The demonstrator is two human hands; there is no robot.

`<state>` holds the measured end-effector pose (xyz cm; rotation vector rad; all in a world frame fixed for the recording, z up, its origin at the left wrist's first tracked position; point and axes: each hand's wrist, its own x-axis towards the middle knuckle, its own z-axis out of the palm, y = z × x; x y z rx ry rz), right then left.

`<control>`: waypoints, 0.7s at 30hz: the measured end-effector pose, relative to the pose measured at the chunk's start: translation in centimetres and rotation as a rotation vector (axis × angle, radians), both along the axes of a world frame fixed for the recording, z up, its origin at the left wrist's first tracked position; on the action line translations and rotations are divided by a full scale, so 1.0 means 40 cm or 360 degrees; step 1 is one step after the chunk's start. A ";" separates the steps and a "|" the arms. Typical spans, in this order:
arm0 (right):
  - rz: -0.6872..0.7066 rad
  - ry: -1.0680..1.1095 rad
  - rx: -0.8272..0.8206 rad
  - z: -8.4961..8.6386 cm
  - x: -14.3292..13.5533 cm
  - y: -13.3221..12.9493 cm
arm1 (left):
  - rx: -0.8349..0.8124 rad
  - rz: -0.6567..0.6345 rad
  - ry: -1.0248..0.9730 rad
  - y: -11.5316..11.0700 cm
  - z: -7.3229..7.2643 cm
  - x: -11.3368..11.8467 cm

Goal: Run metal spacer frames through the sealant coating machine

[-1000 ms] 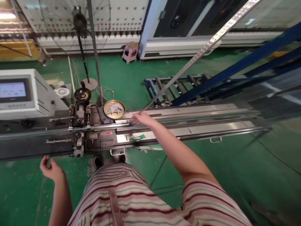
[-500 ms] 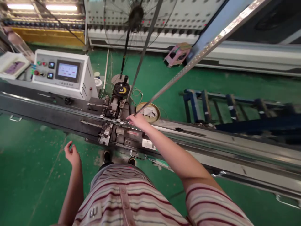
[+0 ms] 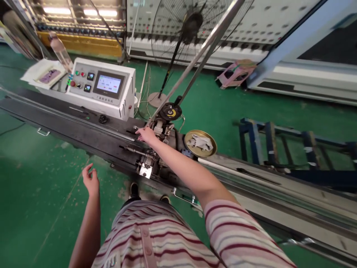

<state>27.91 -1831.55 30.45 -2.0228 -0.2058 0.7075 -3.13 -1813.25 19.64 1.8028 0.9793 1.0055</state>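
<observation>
My right hand reaches over the long dark machine bed, its fingertips near the end of a thin metal strip that runs left along the bed. Whether the fingers grip anything is too small to tell. Just right of the hand is the machine's roller mechanism, with a black handwheel behind it. My left hand hangs over the green floor in front of the bed, fingers loosely curled and apart, holding nothing.
A white control box with a lit screen stands behind the bed, beside a bottle. A round tray holding cloth lies right of the mechanism. A slanting metal bar rises above it. Farther back are a fan and pink stool.
My right hand has moved left, from the right side of the roller mechanism to its left side. The view has shifted left. My left hand stays apart from the machine.
</observation>
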 end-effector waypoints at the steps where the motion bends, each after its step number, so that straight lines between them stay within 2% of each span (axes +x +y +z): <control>1: -0.0042 0.0029 0.0057 0.011 -0.001 0.013 | 0.0005 -0.0022 -0.0033 0.016 0.014 0.021; 3: -0.0129 0.0095 0.0172 0.043 -0.004 0.014 | -0.0045 -0.0078 -0.0156 0.041 0.048 0.078; 6: -0.0234 0.0206 0.0356 0.111 -0.019 -0.044 | -0.0273 -0.0264 -0.0410 0.048 0.104 0.190; 9: -0.0302 0.0273 0.0455 0.184 -0.043 -0.154 | -0.0679 -0.0462 -0.0568 0.006 0.166 0.312; 11: -0.0333 0.0290 0.0485 0.226 -0.059 -0.246 | -0.0992 -0.0571 -0.0570 -0.056 0.211 0.384; 13: -0.0354 0.0306 0.0526 0.256 -0.074 -0.351 | -0.1189 -0.0736 -0.0540 -0.150 0.256 0.441; 15: -0.0373 0.0321 0.0579 0.268 -0.086 -0.468 | -0.1208 -0.0943 -0.0559 -0.271 0.297 0.479; 18: -0.0399 0.0327 0.0683 0.252 -0.105 -0.655 | -0.1063 -0.1128 -0.0674 -0.484 0.342 0.508; 21: -0.0462 0.0352 0.0773 0.219 -0.130 -0.848 | -0.0874 -0.1157 -0.0725 -0.698 0.368 0.519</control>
